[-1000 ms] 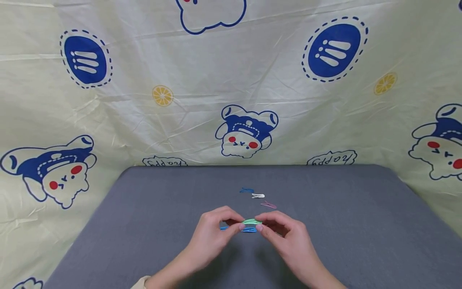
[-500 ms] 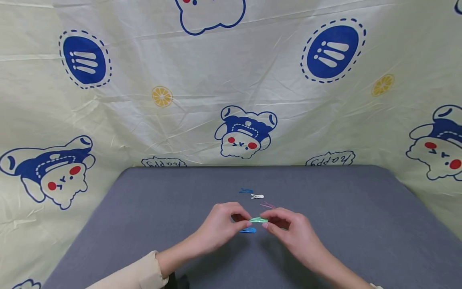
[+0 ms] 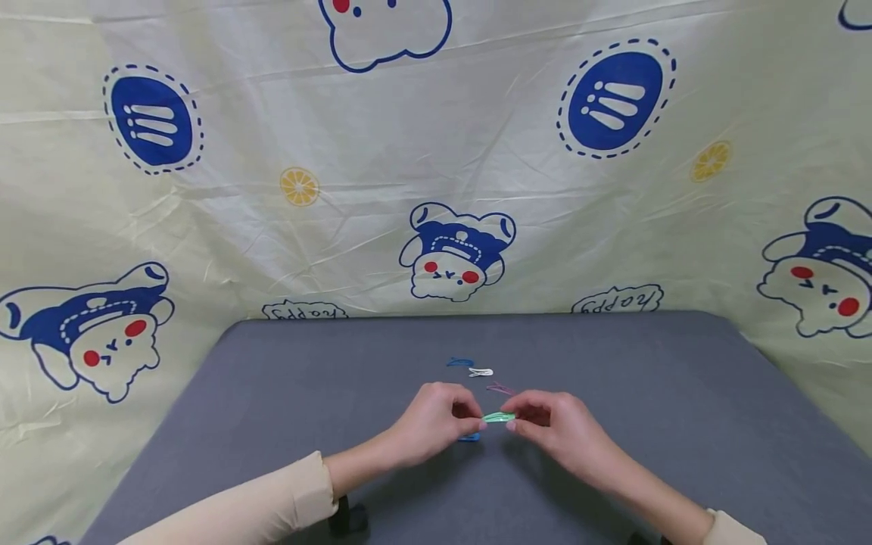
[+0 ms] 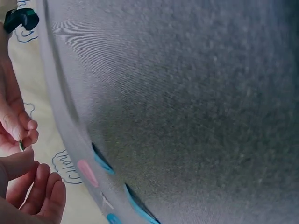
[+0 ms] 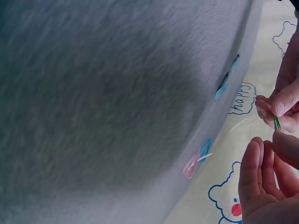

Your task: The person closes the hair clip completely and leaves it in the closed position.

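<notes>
From my head, one camera faces forward and down across the table (image 3: 306,416) to the sheet (image 3: 368,144); my wrist cameras, nearer and tilted, both catch my left hand (image 3: 439,422) and right hand (image 3: 562,428).

My left hand (image 3: 436,424) kinda blocks part of a blue hair clip (image 3: 469,437), and my fingertips (image 3: 512,426) cover both ends of the green hair clip (image 3: 499,417) lol.
</notes>
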The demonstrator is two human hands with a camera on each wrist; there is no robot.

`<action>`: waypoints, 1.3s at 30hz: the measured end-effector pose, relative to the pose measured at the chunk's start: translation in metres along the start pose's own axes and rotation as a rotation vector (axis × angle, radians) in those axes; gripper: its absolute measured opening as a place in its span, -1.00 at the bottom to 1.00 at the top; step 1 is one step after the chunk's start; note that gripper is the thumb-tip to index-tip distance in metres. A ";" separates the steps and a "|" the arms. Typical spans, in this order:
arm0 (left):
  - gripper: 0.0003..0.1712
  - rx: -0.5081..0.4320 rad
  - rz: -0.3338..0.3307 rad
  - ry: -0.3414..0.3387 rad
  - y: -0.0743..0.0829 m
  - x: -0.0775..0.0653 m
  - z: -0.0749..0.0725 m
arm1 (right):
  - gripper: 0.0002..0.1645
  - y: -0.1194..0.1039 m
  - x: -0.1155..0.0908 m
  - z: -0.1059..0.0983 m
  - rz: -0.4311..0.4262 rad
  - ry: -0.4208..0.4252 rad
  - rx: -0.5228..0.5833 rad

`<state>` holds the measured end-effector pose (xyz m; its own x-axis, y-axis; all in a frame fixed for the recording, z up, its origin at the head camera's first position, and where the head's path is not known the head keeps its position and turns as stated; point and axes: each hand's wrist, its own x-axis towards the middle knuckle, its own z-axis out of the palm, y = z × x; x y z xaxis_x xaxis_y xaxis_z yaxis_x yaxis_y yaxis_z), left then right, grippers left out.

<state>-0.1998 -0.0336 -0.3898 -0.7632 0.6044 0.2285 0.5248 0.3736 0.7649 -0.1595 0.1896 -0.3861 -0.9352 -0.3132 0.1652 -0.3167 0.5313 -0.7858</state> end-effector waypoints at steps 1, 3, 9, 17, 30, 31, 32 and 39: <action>-0.94 0.005 -0.004 -0.002 -0.001 0.001 0.001 | -0.84 0.001 0.001 -0.001 0.002 -0.009 -0.005; -0.94 0.016 -0.008 -0.006 -0.003 0.004 0.004 | -0.84 0.004 0.003 -0.003 0.006 -0.022 -0.012; -0.94 0.035 -0.017 -0.018 -0.008 0.009 0.011 | -0.87 0.011 0.006 -0.008 0.008 -0.056 -0.033; -0.97 0.040 -0.055 -0.039 -0.011 0.015 0.019 | -0.89 0.020 0.007 -0.009 0.021 -0.082 -0.047; -0.97 0.032 -0.135 -0.065 -0.017 0.020 0.026 | -0.90 0.037 0.011 -0.010 -0.006 -0.137 -0.049; -0.96 0.044 -0.135 -0.064 -0.017 0.021 0.027 | -0.90 0.039 0.012 -0.011 -0.008 -0.142 -0.048; -0.95 0.055 -0.133 -0.062 -0.017 0.021 0.028 | -0.90 0.040 0.012 -0.011 -0.009 -0.146 -0.046; -0.89 0.109 -0.123 -0.045 -0.018 0.023 0.032 | -0.89 0.046 0.014 -0.010 0.000 -0.174 -0.028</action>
<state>-0.2146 -0.0039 -0.4172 -0.8079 0.5793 0.1079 0.4681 0.5197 0.7147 -0.1888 0.2177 -0.4140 -0.8945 -0.4433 0.0580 -0.3234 0.5519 -0.7686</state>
